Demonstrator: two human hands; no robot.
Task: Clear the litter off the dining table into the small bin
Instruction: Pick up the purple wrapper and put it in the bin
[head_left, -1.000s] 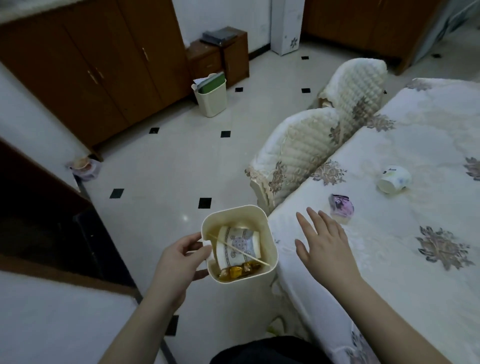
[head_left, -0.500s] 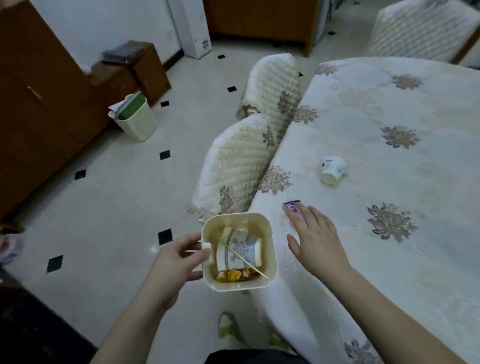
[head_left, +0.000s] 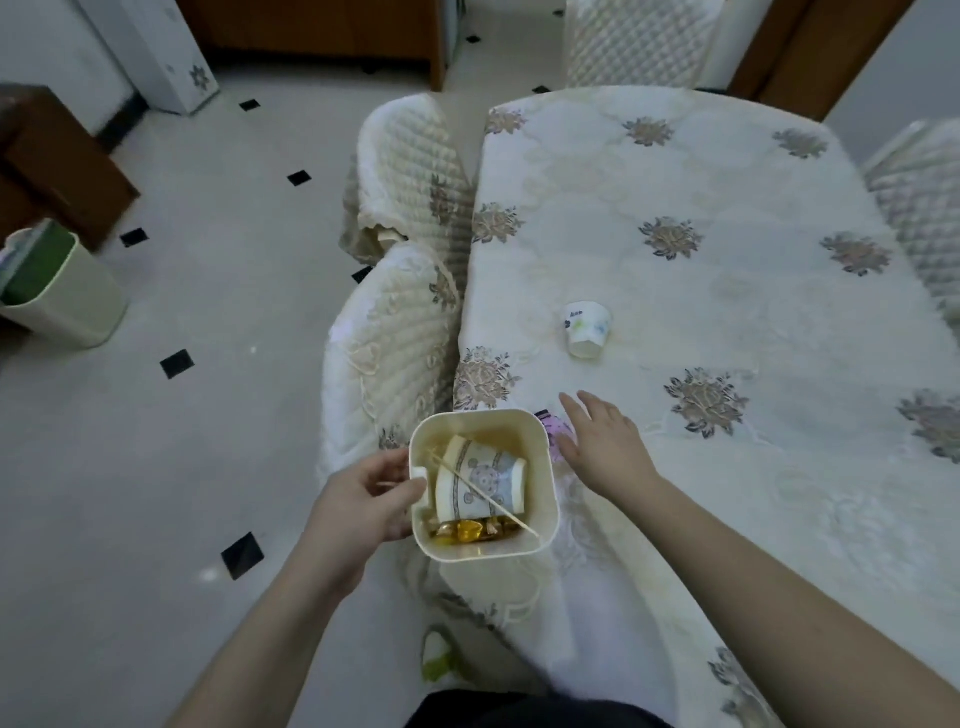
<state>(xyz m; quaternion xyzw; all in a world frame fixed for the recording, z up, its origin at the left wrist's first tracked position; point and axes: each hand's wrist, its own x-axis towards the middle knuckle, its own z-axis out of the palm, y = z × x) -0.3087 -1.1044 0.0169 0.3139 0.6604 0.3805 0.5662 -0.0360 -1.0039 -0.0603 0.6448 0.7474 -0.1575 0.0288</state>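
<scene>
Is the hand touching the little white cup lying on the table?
Apart. The head view shows bare tablecloth between the right hand and the white cup; the fingers reach toward a purple wrapper instead.

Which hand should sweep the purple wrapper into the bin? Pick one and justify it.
The right hand. It lies open on the tablecloth, fingers against the purple wrapper, which sits beside the small bin. The left hand is busy gripping that bin's side at the table edge.

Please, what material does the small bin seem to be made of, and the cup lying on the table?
The small bin, which the left hand holds, looks like smooth cream plastic: even rounded corners, a slight sheen. The cup looks like thin matte paper: white with a printed pattern, lying on its side.
</scene>
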